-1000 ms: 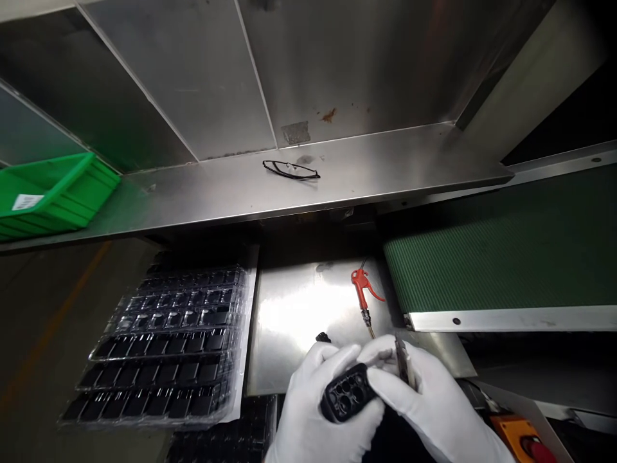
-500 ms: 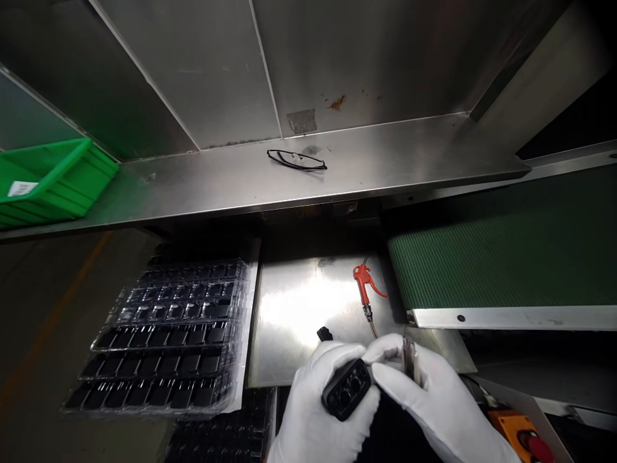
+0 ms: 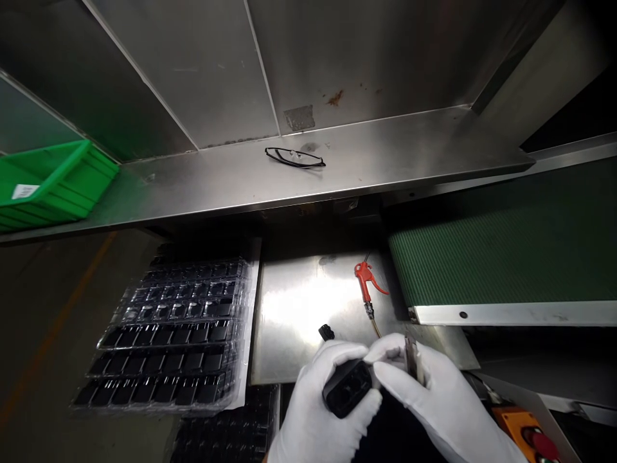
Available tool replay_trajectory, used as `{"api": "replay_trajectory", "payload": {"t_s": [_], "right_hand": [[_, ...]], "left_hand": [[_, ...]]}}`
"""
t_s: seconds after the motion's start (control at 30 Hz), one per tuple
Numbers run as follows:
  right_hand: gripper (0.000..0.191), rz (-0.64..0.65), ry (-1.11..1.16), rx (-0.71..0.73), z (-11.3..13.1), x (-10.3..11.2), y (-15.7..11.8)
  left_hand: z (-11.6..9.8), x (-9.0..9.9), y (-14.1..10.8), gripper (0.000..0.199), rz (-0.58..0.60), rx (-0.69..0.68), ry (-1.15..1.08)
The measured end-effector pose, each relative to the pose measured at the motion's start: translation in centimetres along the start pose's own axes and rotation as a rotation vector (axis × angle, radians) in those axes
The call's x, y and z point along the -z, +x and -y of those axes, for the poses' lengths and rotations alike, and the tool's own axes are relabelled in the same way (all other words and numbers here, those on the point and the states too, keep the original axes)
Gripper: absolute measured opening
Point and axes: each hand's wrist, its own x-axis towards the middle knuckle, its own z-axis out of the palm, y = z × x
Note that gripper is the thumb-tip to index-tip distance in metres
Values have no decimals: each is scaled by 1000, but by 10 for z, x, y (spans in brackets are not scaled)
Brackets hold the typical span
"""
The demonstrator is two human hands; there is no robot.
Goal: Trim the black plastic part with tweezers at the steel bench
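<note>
My left hand [image 3: 324, 408], in a white glove, is wrapped round a black plastic housing [image 3: 348, 388] with a rounded rim and round openings in its face. Close beside it on the right, my white-gloved right hand [image 3: 436, 392] has thumb and fingertips pinched together at the housing's upper right edge. A thin, flat brownish piece [image 3: 411, 357] sticks up between the right hand's fingers; its kind is unclear, and whatever lies at the fingertips is hidden. Just beyond the left hand, a small black part [image 3: 326, 332] lies on the metal tabletop [image 3: 279, 360].
A red air blow gun [image 3: 365, 283] with a hose lies on the tabletop. At left are clear trays of black parts [image 3: 164, 357]. Glasses [image 3: 295, 157] and a green bin [image 3: 58, 183] rest on the metal shelf [image 3: 207, 183]. A green conveyor belt [image 3: 511, 244] and red button [image 3: 540, 444] are at right.
The black housing has tilted slightly in my left hand, so its openings look darker. Both hands keep nearly the same place, and the camera view has shifted a little.
</note>
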Motion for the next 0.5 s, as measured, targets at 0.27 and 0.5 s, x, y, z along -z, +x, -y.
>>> {"api": "replay_trajectory", "payload": {"t_s": [0.27,0.5], "right_hand": [[21,56,-14,17,-4,3,2],[43,112,54,169,-10,7,-1]], "left_hand": [[-7,-3,-4,26,-75,157,-153],[-8,-8,1,34,-5,252,-428]]}}
